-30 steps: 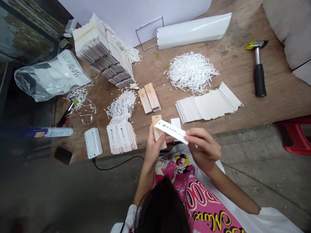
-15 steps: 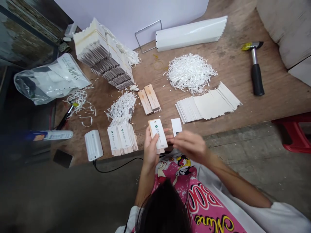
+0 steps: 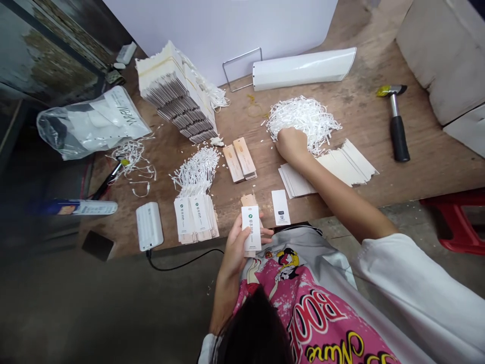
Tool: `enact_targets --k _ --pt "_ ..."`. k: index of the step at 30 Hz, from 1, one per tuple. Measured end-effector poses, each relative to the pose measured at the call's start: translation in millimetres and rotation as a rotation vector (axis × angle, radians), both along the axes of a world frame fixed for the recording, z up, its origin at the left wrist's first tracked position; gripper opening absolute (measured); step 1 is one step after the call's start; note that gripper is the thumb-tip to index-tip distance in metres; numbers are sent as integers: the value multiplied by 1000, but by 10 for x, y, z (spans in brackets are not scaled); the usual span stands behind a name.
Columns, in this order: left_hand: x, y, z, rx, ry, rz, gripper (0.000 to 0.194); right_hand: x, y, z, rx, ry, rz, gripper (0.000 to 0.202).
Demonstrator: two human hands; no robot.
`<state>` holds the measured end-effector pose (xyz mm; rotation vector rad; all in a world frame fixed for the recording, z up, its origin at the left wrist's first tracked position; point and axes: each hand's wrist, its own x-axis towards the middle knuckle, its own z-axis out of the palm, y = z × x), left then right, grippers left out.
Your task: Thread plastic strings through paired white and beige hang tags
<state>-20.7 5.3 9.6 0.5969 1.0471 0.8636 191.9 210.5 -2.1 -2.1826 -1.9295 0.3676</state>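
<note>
My left hand [image 3: 235,243] holds a white printed tag [image 3: 250,227] together with a peach tag [image 3: 248,200] at the table's front edge, thumb on top. My right hand [image 3: 292,145] reaches to the near left edge of a heap of white strings [image 3: 303,114]; its fingers are bent, and their tips and anything between them are hidden. Under my right forearm lies a fanned row of pale cards [image 3: 341,164]. A single white card [image 3: 280,207] lies right of my left hand. Two small stacks of peach tags [image 3: 240,161] lie beyond it.
Strung tags [image 3: 195,217] lie on the left, near a white power bank [image 3: 149,226] with a cable. Behind stand tall banded card stacks [image 3: 178,96]. A hammer [image 3: 398,124] lies right, a plastic bag [image 3: 91,124] far left. A white tube [image 3: 303,69] lies at the back.
My right hand has moved from beside the held tags to the string heap. My left hand still holds the tags, slightly lower in the view. The camera view has shifted a little.
</note>
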Motion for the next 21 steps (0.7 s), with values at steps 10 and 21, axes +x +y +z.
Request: enact_targets --k 10,21 --pt "-51 194 -48 46 3 163 83 503 -194 669 444 180 34 16" --pt "390 664 320 594 394 104 36 363 -982 1496 466 484 325 11"
